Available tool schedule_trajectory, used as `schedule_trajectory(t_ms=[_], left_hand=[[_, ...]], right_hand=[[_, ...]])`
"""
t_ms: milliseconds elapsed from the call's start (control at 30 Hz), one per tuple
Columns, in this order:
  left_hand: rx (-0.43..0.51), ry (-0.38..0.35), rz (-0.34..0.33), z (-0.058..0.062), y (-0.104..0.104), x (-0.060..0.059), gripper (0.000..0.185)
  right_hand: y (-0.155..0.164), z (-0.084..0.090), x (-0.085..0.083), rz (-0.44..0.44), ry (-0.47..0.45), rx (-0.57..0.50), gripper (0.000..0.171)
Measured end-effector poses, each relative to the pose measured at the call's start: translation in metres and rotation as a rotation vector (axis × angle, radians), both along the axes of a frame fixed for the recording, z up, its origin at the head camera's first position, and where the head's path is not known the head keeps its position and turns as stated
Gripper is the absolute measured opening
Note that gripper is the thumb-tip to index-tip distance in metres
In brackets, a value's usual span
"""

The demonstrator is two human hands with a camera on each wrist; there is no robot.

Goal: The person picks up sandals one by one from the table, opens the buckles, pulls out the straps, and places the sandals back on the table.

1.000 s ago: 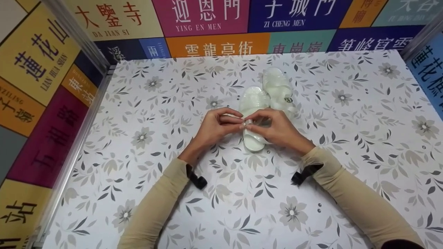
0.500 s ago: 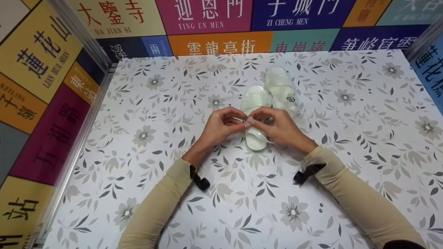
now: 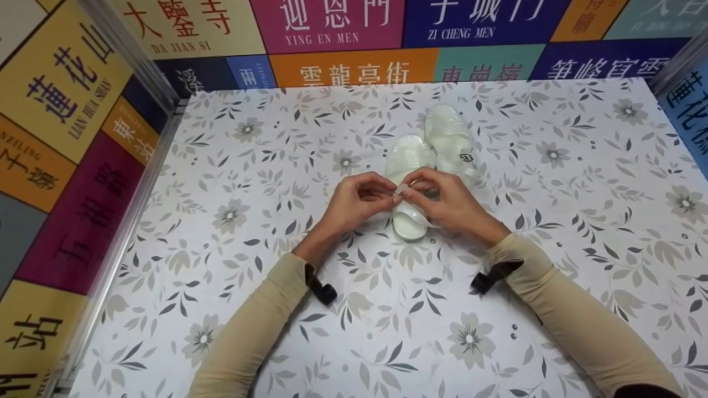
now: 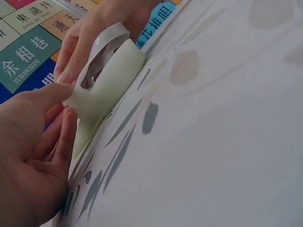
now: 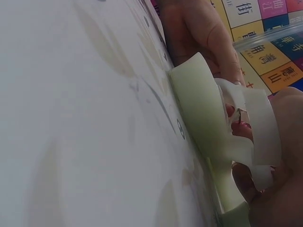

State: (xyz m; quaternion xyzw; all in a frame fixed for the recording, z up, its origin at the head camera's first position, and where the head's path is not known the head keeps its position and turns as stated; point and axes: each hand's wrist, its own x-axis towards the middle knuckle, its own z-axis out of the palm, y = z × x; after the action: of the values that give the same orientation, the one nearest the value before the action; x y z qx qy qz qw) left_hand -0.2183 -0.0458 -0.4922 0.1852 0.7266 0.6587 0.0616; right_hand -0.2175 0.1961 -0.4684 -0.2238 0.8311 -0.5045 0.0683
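Observation:
A pale, milky-green sandal (image 3: 410, 228) lies on the table, its heel toward the person. At its left side my left hand (image 3: 354, 200) pinches the ankle strap near a small metal buckle, mostly hidden by fingertips. Thumb and index finger of my right hand (image 3: 445, 199) pinch the strap (image 5: 265, 127) at the same spot, reaching across the sandal from the right. In the right wrist view a thin metal pin (image 5: 239, 116) shows behind the strap. The matching sandal (image 3: 444, 127) rests just behind and to the right, with a dark label on it.
White floral paper covers the table (image 3: 276, 331). Coloured panels (image 3: 343, 27) with large characters stand along the back, and more panels (image 3: 72, 221) line the left side. Dark straps (image 3: 321, 287) hang below both cuffs.
The fingertips of both hands have drawn together over the buckle, which showed more a second ago. My right thumb and finger have shifted slightly up on the strap. The sandals stay in place.

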Motion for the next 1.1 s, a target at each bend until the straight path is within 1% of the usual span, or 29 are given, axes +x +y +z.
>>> schedule_trajectory(t_ms=[200, 433, 633, 700, 833, 1000, 1100], left_hand=[[0.025, -0.029, -0.022, 0.0005, -0.0002, -0.0005, 0.021], [0.03, -0.043, -0.033, 0.0002, -0.0002, -0.0018, 0.022], [0.011, -0.048, -0.018, 0.0009, -0.0002, -0.001, 0.023], [-0.006, -0.039, -0.015, 0.0016, 0.0001, -0.0009, 0.025], [-0.001, -0.023, -0.04, 0.0024, -0.0001, -0.0003, 0.025], [0.031, 0.005, -0.086, 0.0005, -0.0008, -0.0006, 0.026], [0.052, 0.009, -0.105, -0.0008, 0.0001, -0.0008, 0.026]], right_hand=[[0.0001, -0.0002, -0.0017, 0.012, 0.025, -0.01, 0.025], [0.001, 0.0006, -0.0009, 0.001, -0.005, -0.038, 0.023], [0.0003, 0.0008, -0.0016, -0.012, -0.02, -0.021, 0.025], [0.0007, 0.002, -0.0024, -0.02, -0.006, -0.014, 0.024], [0.0029, 0.0034, -0.0046, -0.029, 0.039, 0.001, 0.021], [0.0062, 0.0033, -0.0049, -0.03, 0.071, 0.035, 0.02], [0.0071, 0.0024, -0.0051, -0.027, 0.091, 0.044, 0.02]])
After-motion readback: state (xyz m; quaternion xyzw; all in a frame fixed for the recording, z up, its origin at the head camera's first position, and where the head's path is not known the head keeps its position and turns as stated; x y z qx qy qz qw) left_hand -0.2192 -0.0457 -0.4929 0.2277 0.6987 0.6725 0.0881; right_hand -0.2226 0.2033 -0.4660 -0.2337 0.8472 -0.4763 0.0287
